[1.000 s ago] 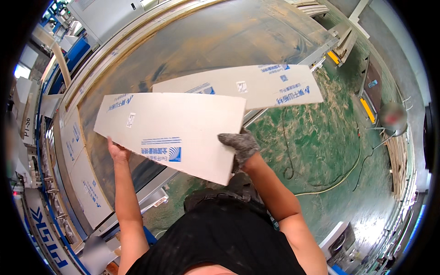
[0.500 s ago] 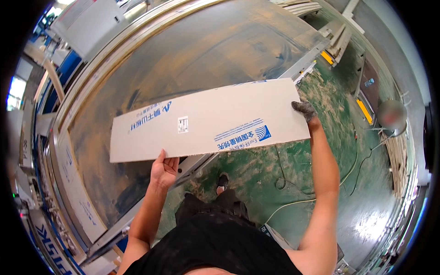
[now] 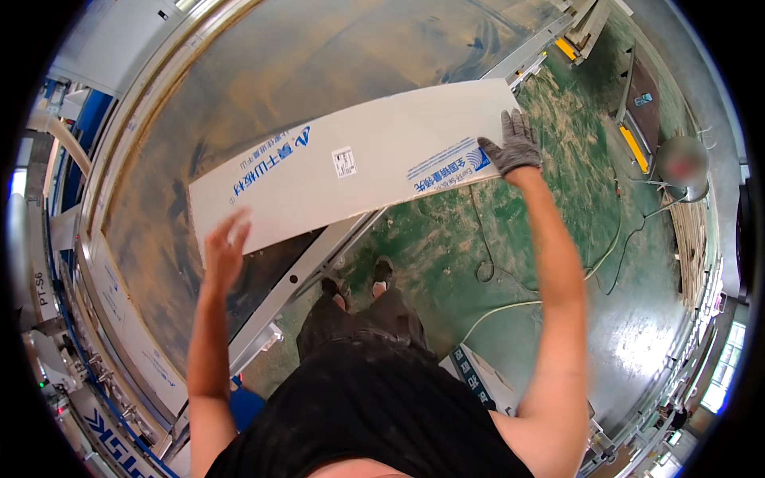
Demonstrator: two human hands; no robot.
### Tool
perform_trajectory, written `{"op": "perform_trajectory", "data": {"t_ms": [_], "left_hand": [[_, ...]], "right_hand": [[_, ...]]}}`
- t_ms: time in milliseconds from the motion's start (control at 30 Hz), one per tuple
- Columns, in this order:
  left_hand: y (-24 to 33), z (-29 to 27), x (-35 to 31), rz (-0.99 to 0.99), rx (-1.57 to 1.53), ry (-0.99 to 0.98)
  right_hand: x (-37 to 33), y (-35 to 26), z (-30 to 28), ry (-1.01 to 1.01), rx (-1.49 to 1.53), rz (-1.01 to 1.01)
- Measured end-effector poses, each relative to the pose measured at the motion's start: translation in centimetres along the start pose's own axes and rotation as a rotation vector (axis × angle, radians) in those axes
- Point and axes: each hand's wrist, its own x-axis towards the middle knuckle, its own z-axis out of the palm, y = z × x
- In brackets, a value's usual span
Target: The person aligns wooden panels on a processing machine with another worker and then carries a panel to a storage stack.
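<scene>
A long pale board (image 3: 374, 139) with blue print and a small white label lies slantwise over the dusty table (image 3: 335, 56). Its right end juts out past the table's metal edge, above the green floor. My right hand (image 3: 514, 150), in a grey glove, rests on that right end with its fingers stretched out. My bare left hand (image 3: 225, 251) is at the board's near edge, toward the left end. Its fingers are apart and somewhat blurred, and whether they touch the board I cannot tell.
A metal rail (image 3: 311, 271) edges the table on my side. Pale cables (image 3: 498, 309) run over the dusty green floor (image 3: 422, 255). Long strips (image 3: 687, 247) are stacked at the right, near a round stool-like object (image 3: 683, 166). A box (image 3: 482, 378) stands beside my legs.
The board has moved away from me and its left end now lies lower on the table. My left hand has let go and shifted left; my right has gone from gripping to lying flat.
</scene>
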Motion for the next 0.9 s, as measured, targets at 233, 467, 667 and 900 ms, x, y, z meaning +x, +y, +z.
{"op": "perform_trajectory", "data": {"t_ms": [233, 467, 667, 900], "left_hand": [[-10.2, 1.9, 6.1, 0.253, 0.614, -0.085], [-11.0, 1.3, 6.2, 0.318, 0.605, -0.102], [-12.8, 2.8, 7.2, 0.449, 0.517, -0.05], [-9.4, 1.5, 5.6, 0.396, 0.349, -0.045]], "right_hand": [[-2.8, -11.4, -0.8, 0.013, 0.214, -0.117], [-7.6, -39.1, -3.7, -0.087, 0.778, -0.377], [-9.7, -46.1, -4.9, 0.057, 0.748, -0.39], [-6.4, -30.6, -3.6, 0.04, 0.413, -0.048]]}}
